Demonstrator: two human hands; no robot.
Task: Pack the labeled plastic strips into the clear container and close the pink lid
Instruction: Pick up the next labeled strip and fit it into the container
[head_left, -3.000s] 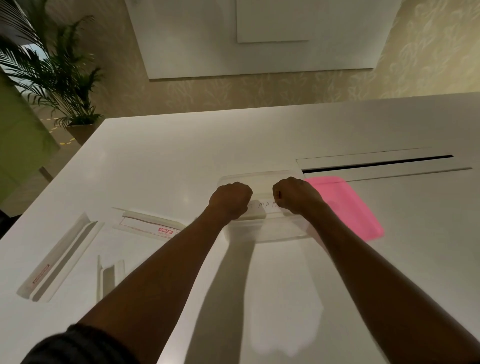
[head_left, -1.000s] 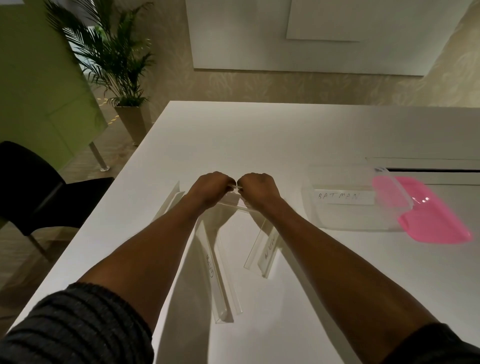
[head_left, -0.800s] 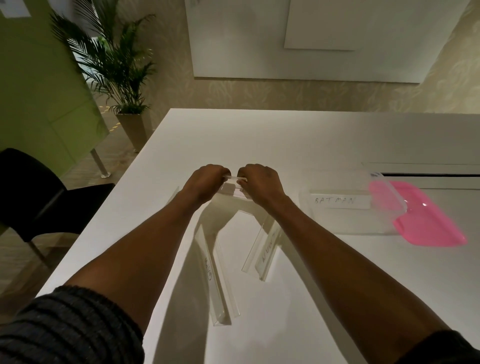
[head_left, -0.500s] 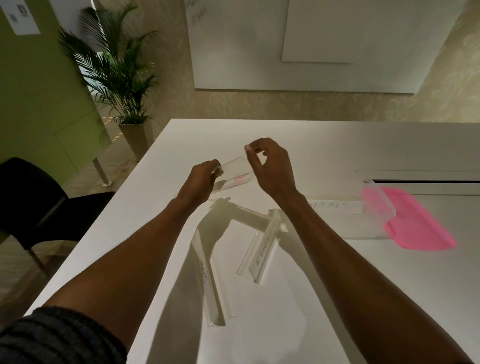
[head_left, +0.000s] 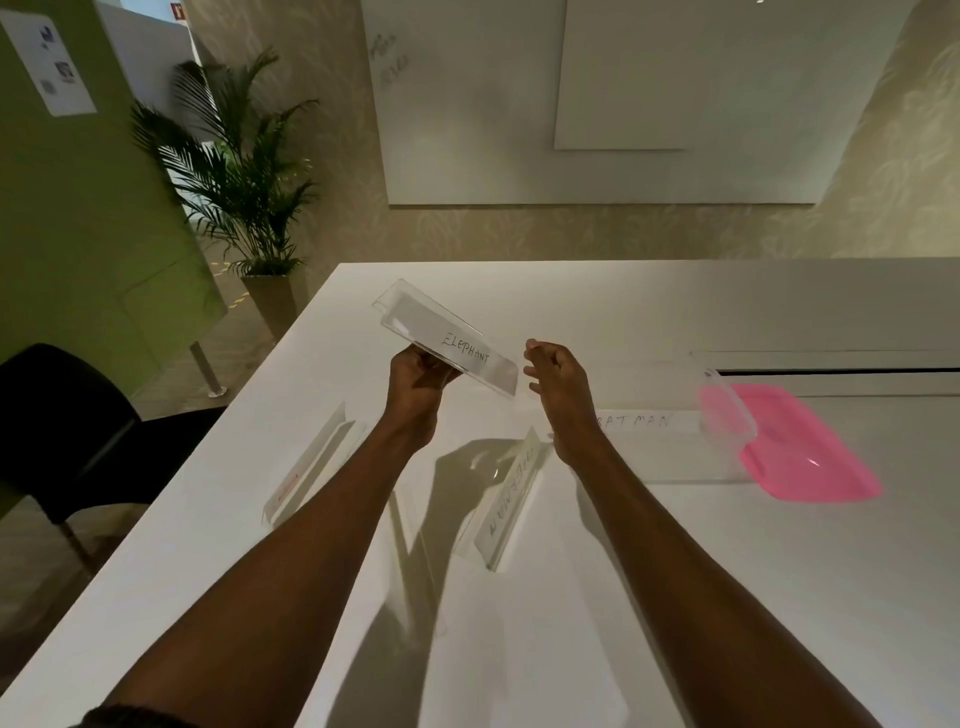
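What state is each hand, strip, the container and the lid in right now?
Left hand: gripping the ELEPHANT strip, held tilted above the table.
Right hand: open, empty.
Container: open, a BATMAN strip inside.
Pink lid: off, flat on the table.
Other strips: lying on the table.

Five strips (head_left: 447, 338) (one lifted), one container (head_left: 727, 415), one lid (head_left: 810, 452)

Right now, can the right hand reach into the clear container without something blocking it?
Probably yes: the right hand is open and empty, beside the clear container, whose top is open; the pink lid lies behind it.
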